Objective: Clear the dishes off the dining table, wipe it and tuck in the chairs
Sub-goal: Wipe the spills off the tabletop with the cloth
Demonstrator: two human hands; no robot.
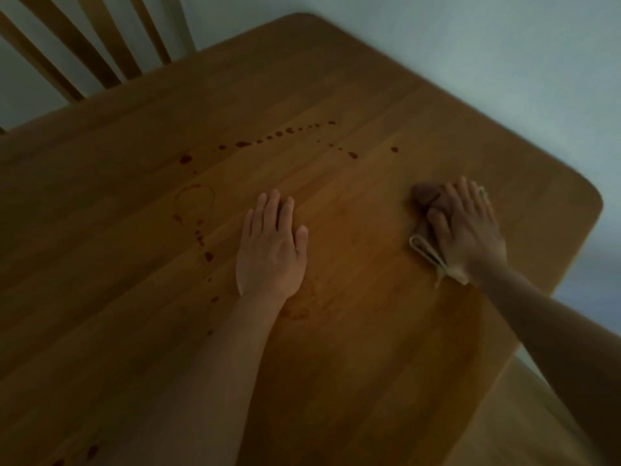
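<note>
I take the dishes to be cleared, since none show on the table [369,79], so I am in the wiping step; my right hand [465,230] presses a brownish cloth [424,194] flat against the wood near the table's right edge, fingers spread over it and bearing down, its pale hem poking out beside my wrist; my left hand [273,243] lies open and flat on the surface near the middle, gripping nothing, bracing me as I lean in; both arms reach well forward; a trail of dark red drips [243,143] and a faint ring mark [195,200] sit beyond and to the left of my left hand, untouched; next I judge the cloth must sweep leftward across them, with firm pressure; the chair [84,45] at the far side looks close to the table, though I cannot tell if it is fully tucked in
</note>
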